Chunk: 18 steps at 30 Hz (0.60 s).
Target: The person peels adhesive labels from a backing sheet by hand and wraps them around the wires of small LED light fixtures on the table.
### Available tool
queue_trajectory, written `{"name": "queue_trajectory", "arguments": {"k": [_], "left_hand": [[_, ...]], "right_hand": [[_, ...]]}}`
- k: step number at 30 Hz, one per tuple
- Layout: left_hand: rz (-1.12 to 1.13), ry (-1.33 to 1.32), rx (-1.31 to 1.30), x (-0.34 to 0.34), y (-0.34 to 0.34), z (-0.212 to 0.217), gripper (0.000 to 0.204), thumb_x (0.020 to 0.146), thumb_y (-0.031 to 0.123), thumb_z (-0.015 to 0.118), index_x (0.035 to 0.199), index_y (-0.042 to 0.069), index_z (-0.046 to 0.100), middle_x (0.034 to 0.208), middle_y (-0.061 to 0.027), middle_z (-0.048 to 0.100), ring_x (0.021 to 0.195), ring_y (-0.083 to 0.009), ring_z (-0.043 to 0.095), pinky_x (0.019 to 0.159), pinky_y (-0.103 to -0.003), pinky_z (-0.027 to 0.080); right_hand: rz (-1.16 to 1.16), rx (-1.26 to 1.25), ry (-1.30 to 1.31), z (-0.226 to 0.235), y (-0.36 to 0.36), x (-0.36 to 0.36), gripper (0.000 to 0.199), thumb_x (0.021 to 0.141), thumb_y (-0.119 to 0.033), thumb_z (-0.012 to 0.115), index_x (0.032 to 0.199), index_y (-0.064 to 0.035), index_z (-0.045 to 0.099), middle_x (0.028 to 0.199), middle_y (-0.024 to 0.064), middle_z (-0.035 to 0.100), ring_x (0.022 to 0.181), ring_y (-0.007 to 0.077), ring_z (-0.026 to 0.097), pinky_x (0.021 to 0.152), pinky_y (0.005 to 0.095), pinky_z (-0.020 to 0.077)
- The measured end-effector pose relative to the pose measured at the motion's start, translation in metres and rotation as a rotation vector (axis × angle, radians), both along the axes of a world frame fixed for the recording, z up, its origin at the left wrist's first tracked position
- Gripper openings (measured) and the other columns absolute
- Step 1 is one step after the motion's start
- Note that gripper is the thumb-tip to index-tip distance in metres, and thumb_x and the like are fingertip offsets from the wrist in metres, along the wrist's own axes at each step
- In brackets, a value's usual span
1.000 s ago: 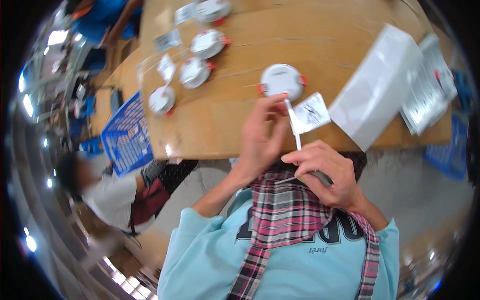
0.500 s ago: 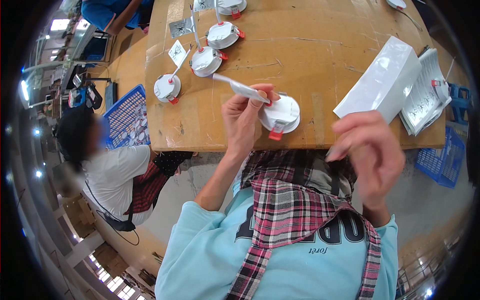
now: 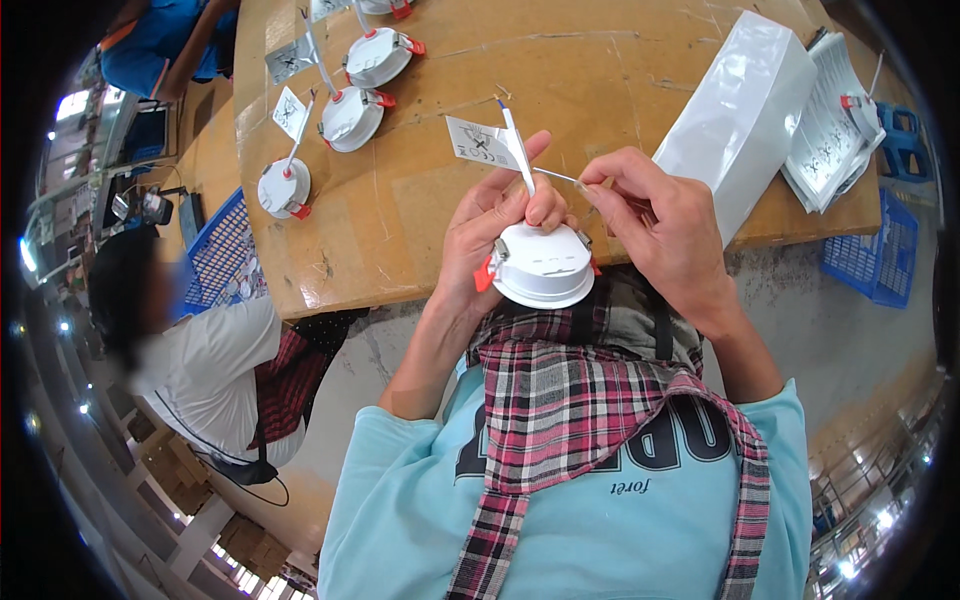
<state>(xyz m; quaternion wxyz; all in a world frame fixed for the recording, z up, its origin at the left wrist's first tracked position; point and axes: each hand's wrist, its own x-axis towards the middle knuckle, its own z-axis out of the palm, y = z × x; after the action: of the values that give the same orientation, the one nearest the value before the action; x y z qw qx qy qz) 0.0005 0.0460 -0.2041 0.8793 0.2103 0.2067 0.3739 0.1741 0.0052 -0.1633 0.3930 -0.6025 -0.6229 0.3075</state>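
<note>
My left hand point(image 3: 490, 225) holds a round white recessed downlight point(image 3: 545, 262), its fingers closed about the cable base, at the table's near edge. Red-tipped spring clips stick out at the lamp's sides. A short white cable point(image 3: 517, 150) rises from the lamp, with a printed silver label point(image 3: 478, 142) standing out to its left. Between thumb and forefinger, my right hand point(image 3: 665, 225) pinches the end of a thin pale strand point(image 3: 556, 176). That strand runs toward the cable by my left fingers; its far end is hidden there.
More white downlights point(image 3: 352, 118) with labelled cables stand at the table's left. On the right lie a long white package point(image 3: 735, 110) and a stack of printed sheets point(image 3: 825, 140) with a downlight on it. A seated person point(image 3: 215, 350) is at left, near a blue crate point(image 3: 222, 250).
My right hand has come in from the right and now pinches the thin strand. The downlight is turned and drawn nearer my body, its cable and label now upright. The view has shifted.
</note>
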Motion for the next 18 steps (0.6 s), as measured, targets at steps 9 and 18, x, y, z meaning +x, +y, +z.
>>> {"name": "queue_trajectory", "arguments": {"k": [9,18], "left_hand": [[-0.093,-0.287,-0.21,0.001,0.004,-0.01,0.061,0.089,0.014,0.058,0.141,-0.002,0.029,0.07,-0.0007,0.043,0.068,-0.0139,0.044,0.076,-0.038,0.048],[-0.092,-0.318,-0.219,0.003,0.003,-0.01,0.059,0.089,0.014,0.058,0.14,-0.002,0.031,0.068,0.0005,0.041,0.066,-0.0134,0.043,0.075,-0.037,0.047]], "right_hand": [[0.02,0.076,-0.211,-0.005,-0.001,0.001,0.007,0.085,-0.011,0.061,0.084,-0.008,0.055,0.057,0.0063,0.056,0.049,0.0223,0.056,0.045,0.0326,0.0394],[0.012,0.116,-0.218,-0.006,-0.005,-0.001,0.007,0.084,-0.011,0.061,0.083,-0.0086,0.055,0.057,0.0065,0.056,0.049,0.0225,0.056,0.045,0.033,0.0392]]}}
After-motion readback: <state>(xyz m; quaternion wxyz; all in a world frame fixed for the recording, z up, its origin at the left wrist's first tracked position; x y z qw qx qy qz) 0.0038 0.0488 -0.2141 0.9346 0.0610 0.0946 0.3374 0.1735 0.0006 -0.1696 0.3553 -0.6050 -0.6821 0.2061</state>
